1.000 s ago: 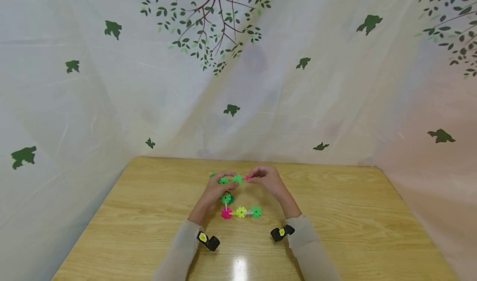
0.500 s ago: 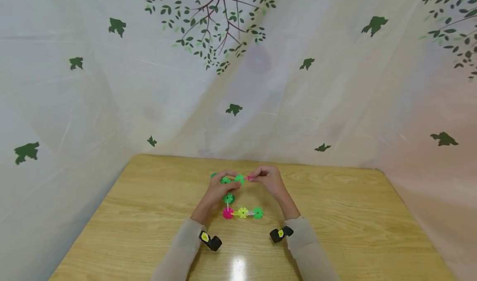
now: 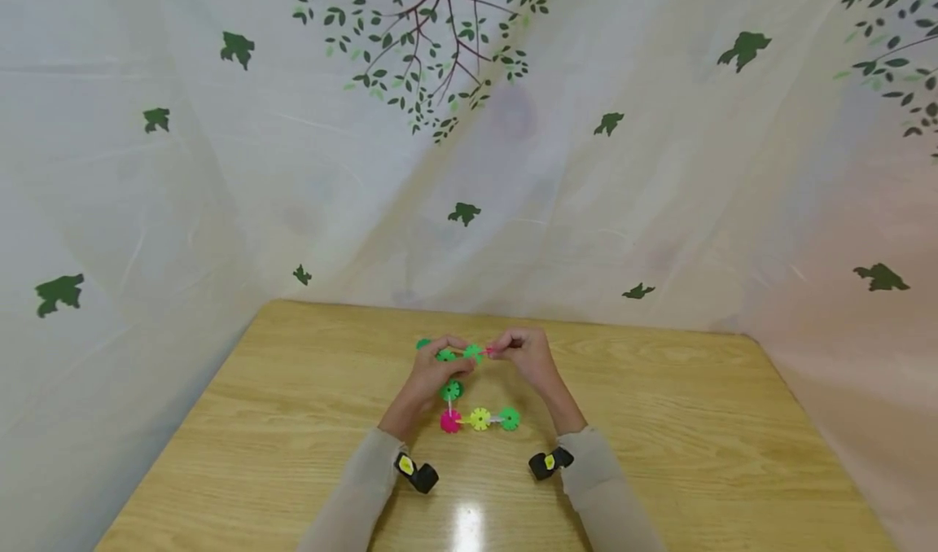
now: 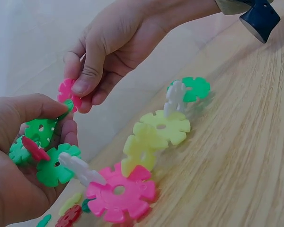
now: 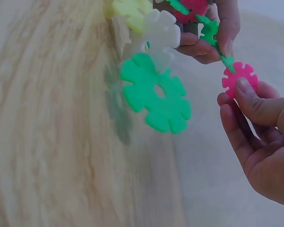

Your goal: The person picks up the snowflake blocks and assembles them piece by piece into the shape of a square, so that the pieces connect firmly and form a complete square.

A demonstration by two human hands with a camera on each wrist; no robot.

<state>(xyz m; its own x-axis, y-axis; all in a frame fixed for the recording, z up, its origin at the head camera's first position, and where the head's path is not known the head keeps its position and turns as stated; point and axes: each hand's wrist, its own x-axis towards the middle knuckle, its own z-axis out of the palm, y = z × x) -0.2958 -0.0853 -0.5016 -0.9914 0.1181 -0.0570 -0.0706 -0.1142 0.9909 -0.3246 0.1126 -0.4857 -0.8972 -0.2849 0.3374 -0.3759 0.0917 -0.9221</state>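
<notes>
Pinching pink notched disc (image 5: 236, 74) in right hand (image 3: 529, 357), green notched disc (image 3: 472, 353) in left hand (image 3: 427, 370), lower centre of head view; likely light, stiff; grip by rim.

The head view looks down and forward at the disc chain (image 3: 450, 391) from well back; the wrist views face it close up from either side, sharing the held pink disc (image 4: 65, 90).

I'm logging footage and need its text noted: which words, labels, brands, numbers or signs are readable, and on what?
None can be read.
Black wrist cameras: yellow patches, too small to tell whether they bear writing.
Plastic flowers: no readable marks.
Backdrop: pictures only, no lettering visible.
</notes>
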